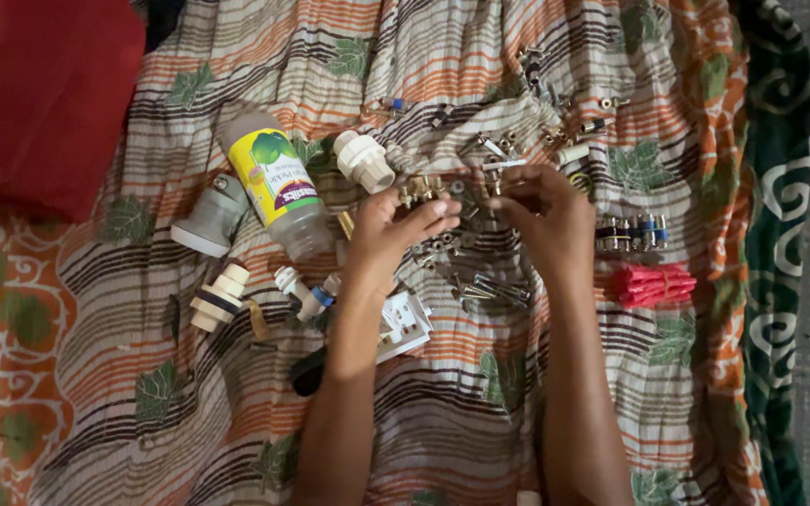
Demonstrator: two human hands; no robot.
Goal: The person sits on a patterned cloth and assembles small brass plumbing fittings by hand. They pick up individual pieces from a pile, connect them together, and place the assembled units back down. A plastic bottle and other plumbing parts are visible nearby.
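At the centre of the frame we record both hands working over a heap of small silver and brass metal connectors (452, 245) scattered on a striped orange, brown and white cloth with green leaf prints (480, 403). The left hand (396, 225) is cupped palm up, fingers loosely spread, with several of the small fittings lying across its fingertips. The right hand (541, 211) sits just beside it, fingers curled together and pinching a small metal piece (497, 183) at its tips; what kind of piece we cannot tell. Left of centre we list a clear plastic bottle with a yellow-green label (278, 183) lying on its side, a white plastic threaded fitting (364, 159) near its upper end, a grey lamp-holder-like part (208, 217) and a cream plastic holder (217, 295) further left. Below the left wrist lies a white switch plate (407, 323). To the right of the frame we note a row of metal plugs with blue and black bands (632, 232) and, beneath it, a bundle of red plastic pieces (653, 284). A red fabric (39, 94) fills the upper left corner.
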